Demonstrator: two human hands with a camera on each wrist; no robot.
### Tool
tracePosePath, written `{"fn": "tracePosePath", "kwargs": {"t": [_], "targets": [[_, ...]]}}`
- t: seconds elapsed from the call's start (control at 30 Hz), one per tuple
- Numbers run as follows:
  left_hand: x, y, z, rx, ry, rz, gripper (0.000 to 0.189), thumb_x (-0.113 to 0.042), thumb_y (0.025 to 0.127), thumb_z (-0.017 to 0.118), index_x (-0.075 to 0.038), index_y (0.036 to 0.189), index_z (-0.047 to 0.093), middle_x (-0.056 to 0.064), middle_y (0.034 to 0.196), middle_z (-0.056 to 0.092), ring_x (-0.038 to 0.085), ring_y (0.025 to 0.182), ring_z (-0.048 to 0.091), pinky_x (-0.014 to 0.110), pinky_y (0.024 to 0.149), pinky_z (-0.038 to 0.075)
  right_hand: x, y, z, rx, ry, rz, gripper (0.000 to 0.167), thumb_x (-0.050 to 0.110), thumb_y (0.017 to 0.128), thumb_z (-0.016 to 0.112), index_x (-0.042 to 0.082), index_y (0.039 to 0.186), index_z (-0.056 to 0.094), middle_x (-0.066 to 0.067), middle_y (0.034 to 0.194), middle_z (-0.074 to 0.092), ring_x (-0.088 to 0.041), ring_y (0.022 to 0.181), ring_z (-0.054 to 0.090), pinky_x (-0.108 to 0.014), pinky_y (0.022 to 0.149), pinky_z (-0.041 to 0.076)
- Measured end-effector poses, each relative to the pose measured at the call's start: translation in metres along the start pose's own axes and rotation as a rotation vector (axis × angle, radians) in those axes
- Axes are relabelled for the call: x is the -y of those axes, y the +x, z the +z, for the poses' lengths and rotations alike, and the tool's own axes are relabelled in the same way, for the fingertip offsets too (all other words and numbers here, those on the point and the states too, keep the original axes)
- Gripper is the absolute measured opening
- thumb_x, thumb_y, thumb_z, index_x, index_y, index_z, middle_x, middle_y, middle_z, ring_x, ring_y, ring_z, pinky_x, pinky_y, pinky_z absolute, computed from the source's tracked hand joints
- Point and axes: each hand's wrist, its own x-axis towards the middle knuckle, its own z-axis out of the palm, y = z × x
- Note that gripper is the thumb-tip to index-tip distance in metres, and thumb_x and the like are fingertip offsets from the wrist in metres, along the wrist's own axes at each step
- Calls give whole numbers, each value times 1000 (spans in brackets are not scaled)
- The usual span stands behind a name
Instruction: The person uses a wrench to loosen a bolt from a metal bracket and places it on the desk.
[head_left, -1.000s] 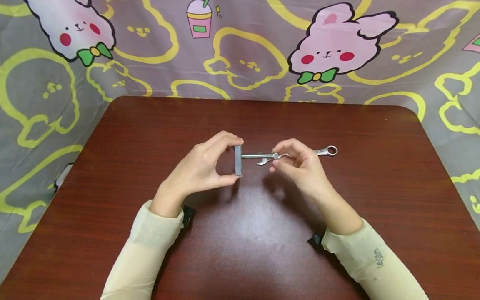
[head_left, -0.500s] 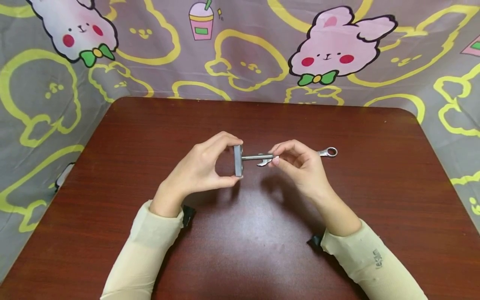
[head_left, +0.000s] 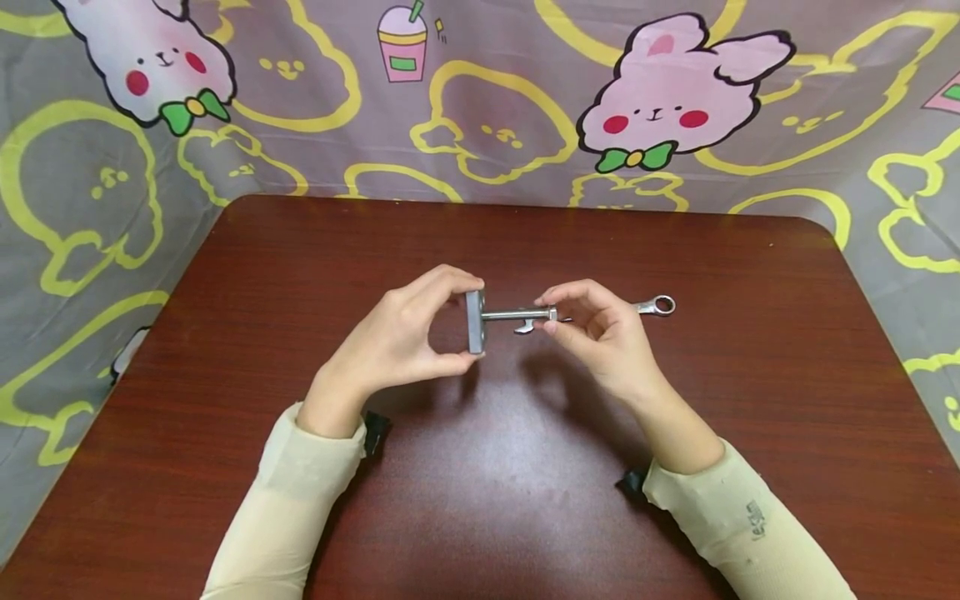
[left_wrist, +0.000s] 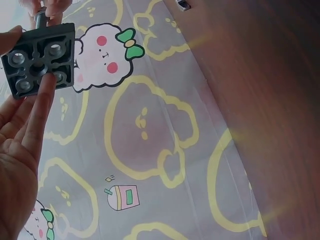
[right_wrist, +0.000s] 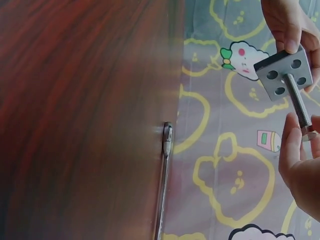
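Observation:
My left hand [head_left: 401, 333] grips a square grey plate [head_left: 475, 322] by its opposite edges, thumb below and fingers above. In the right wrist view the plate [right_wrist: 284, 75] shows a hole near each corner, and a long threaded bolt [right_wrist: 297, 102] stands out of its centre. The left wrist view shows the plate's ribbed back [left_wrist: 40, 60], with a finger lying across it. At the bolt's other end, my right hand [head_left: 600, 333] pinches the hex head [head_left: 552, 313] between thumb and fingers. The bolt [head_left: 513, 314] points sideways, level above the table.
A combination wrench [head_left: 654, 306] lies on the dark red-brown table [head_left: 480, 500] behind my right hand, its middle hidden by the fingers. Its open jaw end shows below the bolt. A printed cloth [head_left: 495, 100] hangs along the table's back and sides.
My right fingers have shifted round the bolt head, covering it half a second ago and showing it again now. My left hand holds the plate in nearly the same place.

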Motion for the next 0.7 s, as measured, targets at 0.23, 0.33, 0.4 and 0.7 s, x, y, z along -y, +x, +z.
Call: {"fn": "tracePosePath", "kwargs": {"t": [0.23,0.33,0.4,0.7], "targets": [[0,0,0,-5,39,33,64,-11,68,85,2,124,57,12,124,62,22,115,62,32,100,52,0,-1,-4,29,-48,111,34,-15,84,64,-5,116,59,5,100,69,-8,86,68,-20,77,58],[0,0,0,-6,46,39,63,-11,69,85,2,124,57,13,124,62,22,117,61,30,102,50,-1,-2,-7,31,-97,141,34,-14,85,64,-7,118,59,5,97,69,-7,85,67,-19,77,57],[0,0,-1,-8,52,42,63,-10,69,84,2,124,57,13,124,62,22,117,61,30,103,50,-2,-2,-9,39,-121,175,33,-12,86,63,-11,119,57,4,94,70,-8,83,68,-20,77,57],[0,0,0,-20,78,67,60,-6,70,80,3,124,57,14,124,62,23,117,61,30,103,50,-1,-2,-10,110,-188,316,24,8,98,55,-14,105,61,1,78,72,-11,71,63,-22,61,52]]}}
